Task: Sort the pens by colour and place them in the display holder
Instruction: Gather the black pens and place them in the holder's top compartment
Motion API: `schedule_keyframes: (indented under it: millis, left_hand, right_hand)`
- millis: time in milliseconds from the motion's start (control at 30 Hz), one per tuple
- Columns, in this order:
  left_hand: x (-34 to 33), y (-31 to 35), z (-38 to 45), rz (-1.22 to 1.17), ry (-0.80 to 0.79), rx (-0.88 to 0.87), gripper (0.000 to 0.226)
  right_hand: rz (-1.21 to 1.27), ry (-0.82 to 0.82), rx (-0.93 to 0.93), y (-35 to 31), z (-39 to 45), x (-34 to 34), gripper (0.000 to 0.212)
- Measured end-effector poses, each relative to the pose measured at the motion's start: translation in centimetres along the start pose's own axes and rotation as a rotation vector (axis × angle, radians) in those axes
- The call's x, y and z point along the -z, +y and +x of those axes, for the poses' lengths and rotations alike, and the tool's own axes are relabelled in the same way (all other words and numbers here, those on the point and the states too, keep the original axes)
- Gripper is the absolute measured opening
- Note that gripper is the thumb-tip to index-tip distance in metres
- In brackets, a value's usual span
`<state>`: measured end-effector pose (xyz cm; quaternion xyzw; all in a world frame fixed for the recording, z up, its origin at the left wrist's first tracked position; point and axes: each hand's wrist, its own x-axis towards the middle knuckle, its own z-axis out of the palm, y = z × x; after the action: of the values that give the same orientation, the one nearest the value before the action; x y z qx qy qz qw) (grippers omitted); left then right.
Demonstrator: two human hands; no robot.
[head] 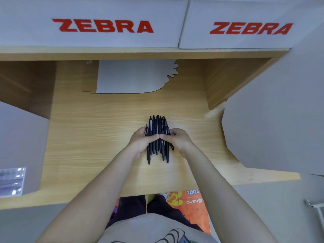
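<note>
While you look down at the wooden table [98, 137], your left hand [142, 142] and right hand [178, 140] meet at the thumbs, each grip curled around a shared bundle of black pens [157, 137] near the table's middle. The pens lie side by side, pointing away from you, ends uneven. Beyond them, a grey card [129, 76] leans at the back under two white boxes [98, 21] printed ZEBRA in red.
</note>
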<state>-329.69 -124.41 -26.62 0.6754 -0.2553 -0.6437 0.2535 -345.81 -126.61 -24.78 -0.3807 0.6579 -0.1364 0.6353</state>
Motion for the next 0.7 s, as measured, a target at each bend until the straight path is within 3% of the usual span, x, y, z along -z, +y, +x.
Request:
schedule_keyframes:
  millis: [333,533,700]
  left_hand:
    - [1.6,0.4,-3.0,-0.059,-0.019,0.081,0.031]
    - [0.2,0.8,-4.5,-0.141,-0.108,0.053,0.028]
    - [-2.8,0.7,-3.7,-0.212,-0.111,0.077,0.03]
  right_hand:
    - [0.094,0.073,0.003,0.7,-1.2,2.3,0.017]
    - [0.287,-0.022,0.1,0.1,-3.5,4.1,0.007]
    - [0.295,-0.03,0.07,0.1,-2.5,2.6,0.007]
